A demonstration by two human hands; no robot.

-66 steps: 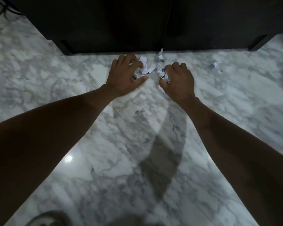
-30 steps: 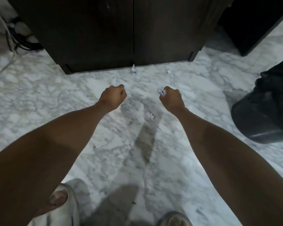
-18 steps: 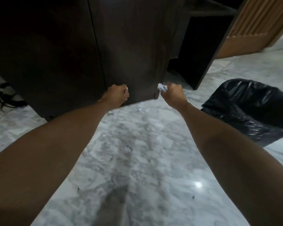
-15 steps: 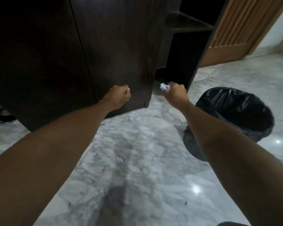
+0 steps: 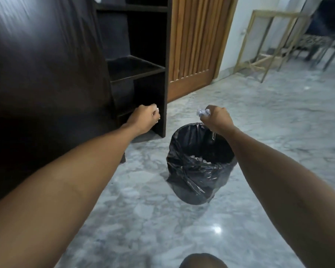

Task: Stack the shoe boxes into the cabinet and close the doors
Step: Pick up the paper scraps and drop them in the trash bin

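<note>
cabinet (image 5: 43,78) upright, doors facing right, right hand (image 5: 217,119) gripping paper (image 5: 202,112)

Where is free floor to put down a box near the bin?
Bare marble floor lies right of the bin, toward the wooden frame, and in front of it. It is tight between the bin and the shelf unit.
</note>
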